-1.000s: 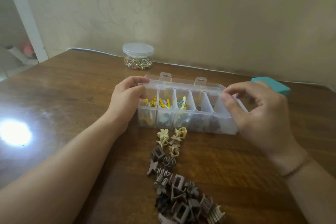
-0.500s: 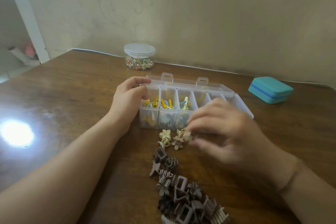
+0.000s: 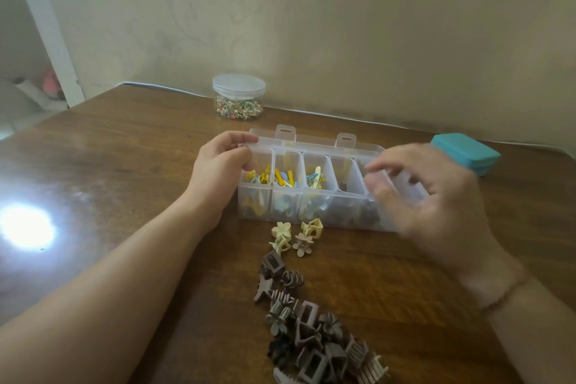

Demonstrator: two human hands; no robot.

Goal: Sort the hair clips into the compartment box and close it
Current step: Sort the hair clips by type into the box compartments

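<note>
Left hand (image 3: 218, 165) grips the left end of the clear compartment box (image 3: 311, 196), thumb and fingers curled round its rim, while the blurred right hand (image 3: 430, 196) hovers over the box's right end with fingers loosely curled; whether it holds anything I cannot tell. On the wooden tabletop (image 3: 124, 181), cream hair clips (image 3: 296, 235) lie just before the box and brown hair clips (image 3: 311, 330) trail nearer, with a lidded jar (image 3: 238, 97) and teal case (image 3: 467, 154) behind.
</note>
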